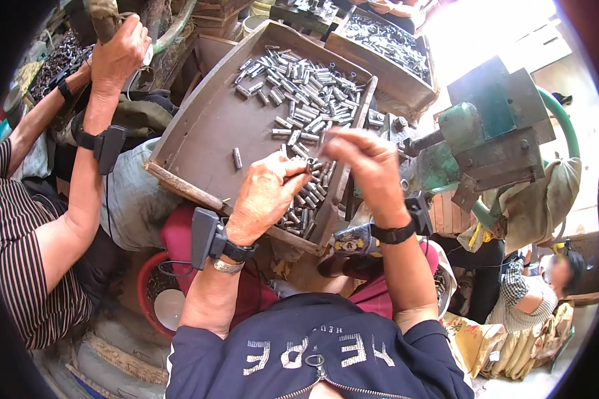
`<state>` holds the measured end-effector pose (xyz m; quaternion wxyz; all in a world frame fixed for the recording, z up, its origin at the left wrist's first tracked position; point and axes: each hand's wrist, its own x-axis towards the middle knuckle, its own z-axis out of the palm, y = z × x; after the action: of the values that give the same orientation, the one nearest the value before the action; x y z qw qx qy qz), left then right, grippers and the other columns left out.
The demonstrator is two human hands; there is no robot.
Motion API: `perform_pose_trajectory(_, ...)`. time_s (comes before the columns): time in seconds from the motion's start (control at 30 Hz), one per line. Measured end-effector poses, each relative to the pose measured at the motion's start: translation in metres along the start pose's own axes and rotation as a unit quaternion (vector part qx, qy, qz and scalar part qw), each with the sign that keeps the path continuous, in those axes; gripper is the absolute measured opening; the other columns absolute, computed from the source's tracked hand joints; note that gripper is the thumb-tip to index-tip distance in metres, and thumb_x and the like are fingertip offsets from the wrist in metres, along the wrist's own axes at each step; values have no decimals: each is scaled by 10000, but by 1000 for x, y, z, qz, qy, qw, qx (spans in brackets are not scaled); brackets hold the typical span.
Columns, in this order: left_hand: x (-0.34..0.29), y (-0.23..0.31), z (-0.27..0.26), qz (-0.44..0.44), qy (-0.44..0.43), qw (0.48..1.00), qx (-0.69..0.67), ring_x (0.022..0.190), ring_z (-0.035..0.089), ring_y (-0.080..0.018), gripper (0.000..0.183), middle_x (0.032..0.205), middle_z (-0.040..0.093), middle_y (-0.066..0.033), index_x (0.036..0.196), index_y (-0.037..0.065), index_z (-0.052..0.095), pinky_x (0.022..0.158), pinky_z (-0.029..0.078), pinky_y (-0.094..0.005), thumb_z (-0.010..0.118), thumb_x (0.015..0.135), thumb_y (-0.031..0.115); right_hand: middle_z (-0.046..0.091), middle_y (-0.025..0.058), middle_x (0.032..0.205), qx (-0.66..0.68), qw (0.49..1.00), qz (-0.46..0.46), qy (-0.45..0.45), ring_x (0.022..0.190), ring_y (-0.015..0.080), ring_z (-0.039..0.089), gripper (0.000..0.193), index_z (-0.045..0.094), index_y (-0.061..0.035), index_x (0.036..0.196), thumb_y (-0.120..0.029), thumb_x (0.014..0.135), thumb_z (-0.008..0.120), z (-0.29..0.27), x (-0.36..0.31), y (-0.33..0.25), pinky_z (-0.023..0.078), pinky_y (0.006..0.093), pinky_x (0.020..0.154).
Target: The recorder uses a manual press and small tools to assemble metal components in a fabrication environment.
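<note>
Thumb and fingers of my left hand (267,189) are closed on a small metal tube (309,165), whose dark round end shows at the fingertips. My right hand (367,158) hovers just right of it, fingers bent toward the tube. Motion smears those fingertips, so whether they hold anything is unclear. Beneath both hands lies a shallow wooden tray (196,139), tilted in my view. Many short shiny metal tubes (306,86) are heaped along its far and right sides. One tube (237,158) lies apart on the left of the tray's floor.
A green machine (476,130) stands close on the right. Behind the tray is another wooden box (379,76) full of metal pieces. At left, a co-worker's hand (121,53) grips a machine part. A red basin (145,292) sits low left; another person (529,292) is at lower right.
</note>
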<state>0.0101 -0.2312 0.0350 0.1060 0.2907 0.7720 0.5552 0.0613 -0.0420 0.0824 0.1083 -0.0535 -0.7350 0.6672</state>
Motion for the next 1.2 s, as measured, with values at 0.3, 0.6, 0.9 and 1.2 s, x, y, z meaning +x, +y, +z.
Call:
perform_pose_trajectory(0.3, 1, -11, 14, 3, 90, 993, 82, 889, 646, -383, 336, 969, 655, -188, 1184, 37, 647, 783, 509, -448, 686, 877, 168, 714, 88, 893, -623, 763, -167, -51, 960, 260, 637, 130, 745, -99, 922, -159, 842, 662, -33, 32, 46, 435, 399, 884)
perform_pose_trajectory(0.6, -1, -6, 12, 7, 93, 990, 110, 710, 626, -247, 284, 907, 654, -140, 1142, 49, 704, 677, 493, -351, 715, 878, 153, 687, 86, 839, -649, 738, -180, -40, 927, 268, 623, 96, 687, -94, 836, -133, 843, 599, -19, 41, 64, 403, 426, 898)
perform_pose_trajectory(0.9, 1, 2, 3, -1, 22, 1000, 20, 793, 640, -339, 183, 884, 630, -168, 1035, 39, 722, 726, 500, -418, 682, 891, 145, 734, 85, 983, -246, 962, -89, -81, 915, 149, 677, 243, 726, -34, 1097, -107, 866, 751, 0, -7, 23, 525, 291, 808)
perform_pose_trajectory(1.2, 3, -8, 11, 41, 88, 994, 43, 688, 589, -181, 143, 853, 613, -93, 1011, 26, 727, 637, 463, -317, 705, 884, 87, 696, 12, 976, -109, 992, -24, 54, 921, 87, 613, 208, 706, -3, 1074, -147, 925, 715, -26, 4, 3, 495, 258, 830)
